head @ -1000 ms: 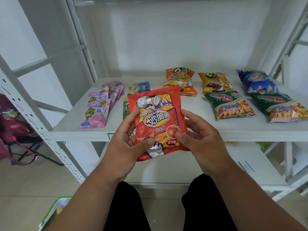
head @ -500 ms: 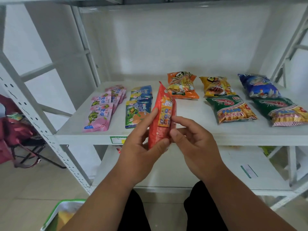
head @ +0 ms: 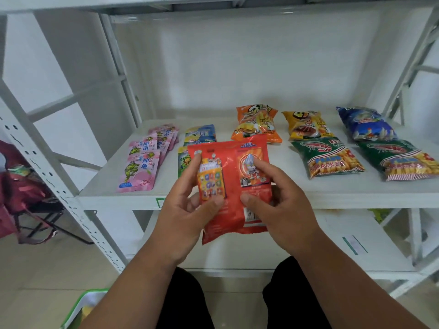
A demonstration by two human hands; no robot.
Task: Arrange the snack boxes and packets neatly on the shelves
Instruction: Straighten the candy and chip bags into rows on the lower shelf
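While both hands grip it, red packet (head: 234, 186) sits between left hand (head: 187, 210), right hand (head: 278, 203).

Red packet (head: 234, 186) mid-frame: glossy plastic film, crinkled, w/ a crimped rough bottom edge. Green cracker bags (head: 326, 157), right side, shiny plastic too, light glinting off the creases. Pink pouches (head: 140, 167), left: smoother, flatter film, softer sheen. Shelf (head: 332, 193) looks like painted white metal, matt; perforated upright (head: 47, 167) same finish. Maroon bag (head: 21, 186), far left, dull cloth.
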